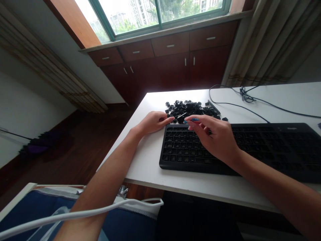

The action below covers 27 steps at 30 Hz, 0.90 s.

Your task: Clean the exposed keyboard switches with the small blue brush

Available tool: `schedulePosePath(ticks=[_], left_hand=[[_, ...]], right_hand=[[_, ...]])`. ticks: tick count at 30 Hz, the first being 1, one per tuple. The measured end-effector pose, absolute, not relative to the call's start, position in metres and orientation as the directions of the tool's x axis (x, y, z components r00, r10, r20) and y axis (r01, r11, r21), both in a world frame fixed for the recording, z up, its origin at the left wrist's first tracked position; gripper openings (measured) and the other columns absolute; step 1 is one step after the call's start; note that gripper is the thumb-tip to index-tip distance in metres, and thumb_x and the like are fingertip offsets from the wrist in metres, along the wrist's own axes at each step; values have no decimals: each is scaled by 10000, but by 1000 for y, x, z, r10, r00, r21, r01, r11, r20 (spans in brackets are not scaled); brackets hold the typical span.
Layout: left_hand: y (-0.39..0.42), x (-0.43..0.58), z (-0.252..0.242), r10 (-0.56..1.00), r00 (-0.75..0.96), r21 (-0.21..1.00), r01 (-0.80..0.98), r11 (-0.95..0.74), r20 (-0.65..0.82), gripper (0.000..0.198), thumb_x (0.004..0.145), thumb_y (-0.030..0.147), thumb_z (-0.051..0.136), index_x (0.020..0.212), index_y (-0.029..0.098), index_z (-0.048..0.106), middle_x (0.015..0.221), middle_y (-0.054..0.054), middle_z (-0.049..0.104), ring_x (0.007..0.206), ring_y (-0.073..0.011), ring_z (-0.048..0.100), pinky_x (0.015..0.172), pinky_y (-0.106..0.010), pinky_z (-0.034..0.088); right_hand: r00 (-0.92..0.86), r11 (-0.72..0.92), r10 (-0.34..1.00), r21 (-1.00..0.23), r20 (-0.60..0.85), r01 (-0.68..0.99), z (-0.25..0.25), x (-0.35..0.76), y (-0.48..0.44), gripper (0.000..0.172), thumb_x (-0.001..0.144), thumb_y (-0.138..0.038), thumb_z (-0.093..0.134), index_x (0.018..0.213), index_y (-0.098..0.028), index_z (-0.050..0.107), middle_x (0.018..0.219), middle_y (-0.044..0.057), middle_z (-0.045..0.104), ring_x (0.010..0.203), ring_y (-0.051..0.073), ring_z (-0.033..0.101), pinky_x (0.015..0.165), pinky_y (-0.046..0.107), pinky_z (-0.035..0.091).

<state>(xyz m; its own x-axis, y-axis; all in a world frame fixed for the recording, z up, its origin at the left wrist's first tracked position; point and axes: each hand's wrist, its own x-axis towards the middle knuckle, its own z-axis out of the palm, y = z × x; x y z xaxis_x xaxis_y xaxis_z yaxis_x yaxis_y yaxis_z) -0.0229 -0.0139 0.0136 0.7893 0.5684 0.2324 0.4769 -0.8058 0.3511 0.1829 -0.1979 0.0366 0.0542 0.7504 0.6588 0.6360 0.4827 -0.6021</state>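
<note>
A black keyboard (263, 147) lies on the white table (147, 160). Behind its left end sits a pile of loose black keycaps (190, 108). My left hand (152, 122) rests at the keyboard's top left corner, fingertips touching its edge beside the pile. My right hand (215, 137) hovers over the left part of the keyboard and pinches a small blue tool (195, 119) between thumb and fingers, its tip near the top key row.
A black cable (240, 107) runs over the table behind the keyboard. Dark wooden cabinets (170, 63) stand under the window beyond the table. A blue bag with white straps (120, 214) sits below the table's near edge at the left.
</note>
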Motion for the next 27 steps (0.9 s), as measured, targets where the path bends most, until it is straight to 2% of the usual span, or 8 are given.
schedulePosePath(ticks=[2,3,8,13,16,23,27], left_hand=[[-14,-23,14,566,791,346,477,-808,231,534,963,533,531,582,170,443,544,37,396,538,-90,321,535,-264,264],[-14,-23,14,566,791,344,478,-808,231,535,964,534,529,582,171,438,545,38,390,538,-90,320,535,-263,266],[-14,-23,14,565,790,349,472,-809,240,542,962,537,528,577,174,414,544,42,368,538,-91,310,535,-261,269],[-14,-23,15,560,793,358,464,-810,239,547,965,541,520,576,173,403,544,42,373,541,-92,321,544,-264,272],[-15,-23,16,557,795,366,458,-810,241,547,964,541,519,575,173,406,547,41,379,538,-91,323,542,-263,272],[-15,-23,16,561,793,364,463,-808,236,549,966,539,518,574,174,396,547,41,376,539,-93,317,544,-264,266],[-15,-22,16,568,790,366,471,-802,228,548,963,540,519,576,172,395,548,41,371,545,-93,316,545,-263,259]], right_hand=[[72,491,737,-605,672,626,38,183,-197,173,984,-267,602,1076,-184,723,961,24,759,673,83,632,594,231,491],[85,485,735,-610,672,626,38,184,-197,168,983,-276,602,1043,-174,721,955,30,755,654,83,621,582,236,488],[85,454,778,-650,623,609,39,183,-198,218,995,-332,571,961,-157,697,773,14,689,586,89,566,532,248,453],[34,486,790,-659,613,574,37,183,-199,211,990,-328,581,865,-169,642,691,-13,647,533,72,532,494,234,413],[-1,496,794,-646,609,581,36,184,-198,190,987,-324,587,882,-176,643,665,-23,631,516,71,514,485,236,394],[-33,522,786,-634,617,571,35,183,-197,164,984,-311,601,897,-180,647,693,-28,603,528,64,467,505,239,388],[-70,559,776,-633,627,536,35,183,-197,172,995,-298,582,896,-172,646,876,27,661,613,73,516,532,240,412]])
